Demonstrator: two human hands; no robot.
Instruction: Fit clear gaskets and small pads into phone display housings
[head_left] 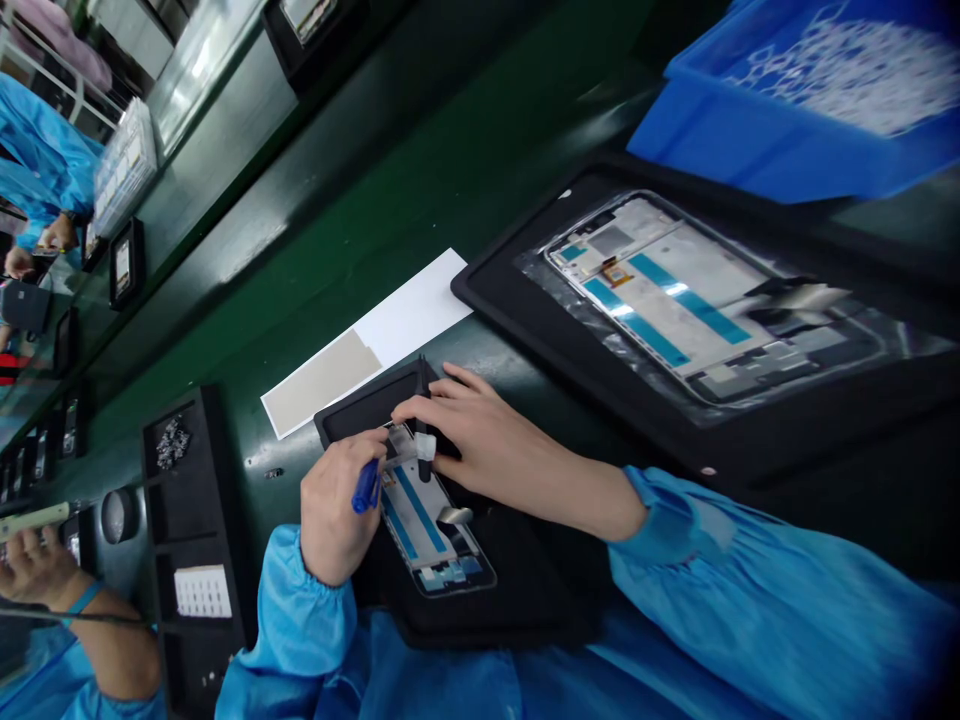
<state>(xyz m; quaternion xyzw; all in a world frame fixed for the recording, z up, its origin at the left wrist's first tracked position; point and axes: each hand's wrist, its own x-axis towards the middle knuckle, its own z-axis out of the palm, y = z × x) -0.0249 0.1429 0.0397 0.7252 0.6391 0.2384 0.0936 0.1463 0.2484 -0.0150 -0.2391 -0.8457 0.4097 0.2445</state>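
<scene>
Tilted view across a dark green table (390,190), far end lost in blur and glare. At far right, a blue bin (787,110), cut off by the frame, contents a white smear. Just near it, a large black tray (570,340) carrying a screen frame (675,290) under glossy film, right half blurred. Between tray and hands, open table with only a white and grey sheet (375,340). At left, a black compartment tray (191,520) with small parts too fine to name; beyond its left edge, a co-worker's hand (34,555), cropped.

Near centre, a small phone frame (431,530) on a black holder (480,590), near end hidden by blue sleeves. Left hand (337,510) curled around a blue pen-like tool (366,487), tip buried. Right hand (480,440) pinching a slim black stylus (422,420) upright on the frame's far end, fingers covering that edge. Small white tab (425,447) beside the stylus, origin unclear.
</scene>
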